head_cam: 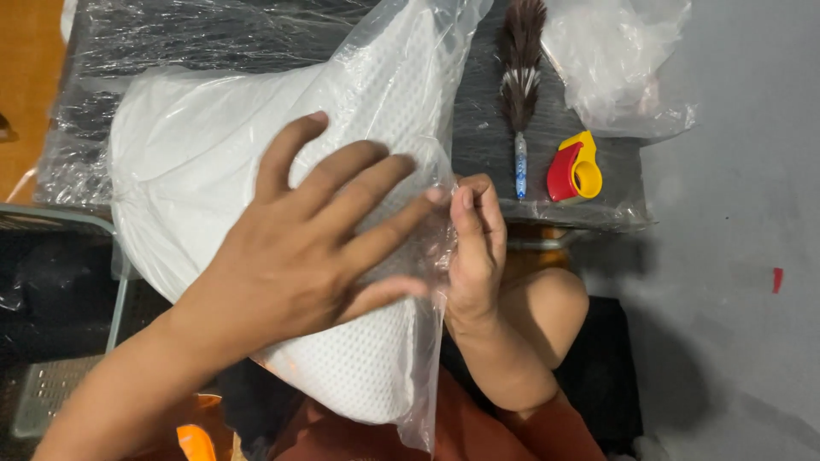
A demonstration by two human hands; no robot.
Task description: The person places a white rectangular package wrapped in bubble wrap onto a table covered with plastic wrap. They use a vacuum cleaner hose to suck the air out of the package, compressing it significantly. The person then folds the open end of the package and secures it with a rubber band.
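A white mesh-textured fabric item (pixel 196 154) lies inside a clear plastic bag (pixel 401 51) across my lap and the edge of a dark table. My left hand (pixel 307 248) rests flat on top of the bag, fingers spread, pressing the plastic against the fabric. My right hand (pixel 474 248) pinches the bag's right edge between thumb and fingers, just beside my left fingertips.
On the dark, plastic-covered table (pixel 483 111) lie a brown feather duster with a patterned handle (pixel 521 85), a red and yellow tape dispenser (pixel 574 166) and a crumpled clear bag (pixel 619 68). A grey floor (pixel 735 256) is to the right; a metal frame (pixel 51 222) sits left.
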